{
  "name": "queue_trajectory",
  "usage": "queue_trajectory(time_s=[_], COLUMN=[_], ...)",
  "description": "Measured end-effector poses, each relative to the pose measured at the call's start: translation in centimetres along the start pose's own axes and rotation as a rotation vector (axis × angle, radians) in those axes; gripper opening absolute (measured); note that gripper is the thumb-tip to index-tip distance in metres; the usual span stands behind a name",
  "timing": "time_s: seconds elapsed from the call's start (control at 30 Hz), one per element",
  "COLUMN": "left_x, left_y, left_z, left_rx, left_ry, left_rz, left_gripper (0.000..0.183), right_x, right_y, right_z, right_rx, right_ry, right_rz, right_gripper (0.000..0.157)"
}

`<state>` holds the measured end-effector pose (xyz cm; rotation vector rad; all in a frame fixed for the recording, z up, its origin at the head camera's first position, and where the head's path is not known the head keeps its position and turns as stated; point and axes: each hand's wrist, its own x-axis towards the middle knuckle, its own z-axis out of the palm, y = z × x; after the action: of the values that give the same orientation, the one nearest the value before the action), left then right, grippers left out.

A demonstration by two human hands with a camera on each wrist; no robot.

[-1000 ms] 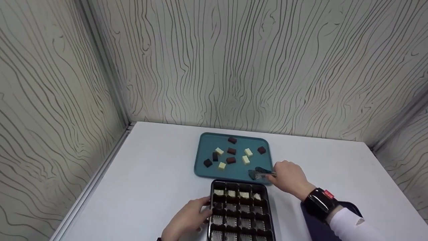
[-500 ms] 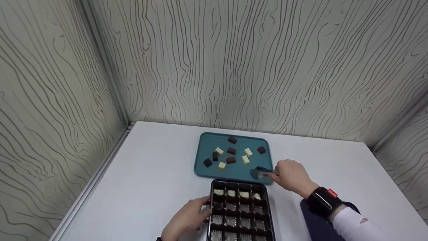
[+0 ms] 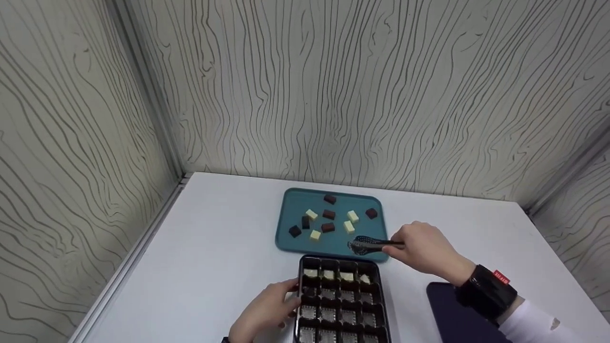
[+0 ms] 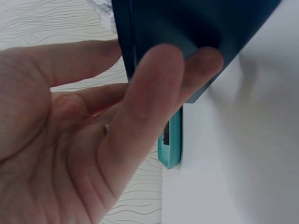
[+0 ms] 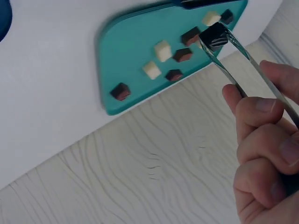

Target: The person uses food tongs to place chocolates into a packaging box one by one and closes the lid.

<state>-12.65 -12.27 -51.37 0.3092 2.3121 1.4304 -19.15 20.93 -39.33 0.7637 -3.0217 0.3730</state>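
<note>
My right hand [image 3: 421,247] grips black tongs [image 3: 369,244], held above the teal tray's near right part. In the right wrist view a dark chocolate piece [image 5: 214,36] appears between the tongs' tips; whether they squeeze it is hard to tell. My left hand [image 3: 267,309] rests against the left wall of a dark compartment box [image 3: 381,305], its fingers mostly extended. Pale pieces [image 3: 329,274] fill the box's far row, and a dark piece [image 3: 310,291] sits at the left of the second row. On the teal tray [image 3: 286,209] lie several brown, dark and white chocolates.
A dark blue tray [image 3: 452,314] lies at the right, partly under my right forearm. The white table [image 3: 214,228] meets a wood-patterned back wall [image 3: 310,95]. The compartment box stands directly in front of the teal tray.
The tongs have turned so that their perforated heads face up more, and my right wrist has swung outward to the right. The left hand and the box stay in place.
</note>
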Motion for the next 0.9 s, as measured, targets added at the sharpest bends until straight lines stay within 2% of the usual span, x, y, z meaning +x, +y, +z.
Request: queue_trajectory(time_s=[0.27, 0.5, 0.63, 0.77, 0.9], left_x=[-0.1, 0.0, 0.0, 0.0, 0.0], left_y=[0.1, 0.2, 0.2, 0.2, 0.2], left_z=[0.0, 0.0, 0.0, 0.0, 0.0], left_rx=[-0.009, -0.015, -0.016, -0.004, 0.004], left_ry=[0.002, 0.0, -0.003, -0.002, 0.0], left_rz=[-0.006, -0.032, -0.041, -0.034, -0.028], left_gripper=[0.05, 0.05, 0.049, 0.05, 0.05], right_x=[-1.0, -0.8, -0.5, -0.1, 0.3], right_y=[-2.9, -4.7, -5.3, -5.6, -5.6], right_z=[-0.3, 0.3, 0.6, 0.8, 1.0], right_rx=[-0.05, -0.118, -0.144, -0.149, -0.153], right_ry=[-0.072, -0.106, -0.126, -0.148, -0.172], right_rz=[-0.215, -0.355, -0.392, -0.409, -0.424], right_gripper=[0.049, 0.045, 0.045, 0.052, 0.051])
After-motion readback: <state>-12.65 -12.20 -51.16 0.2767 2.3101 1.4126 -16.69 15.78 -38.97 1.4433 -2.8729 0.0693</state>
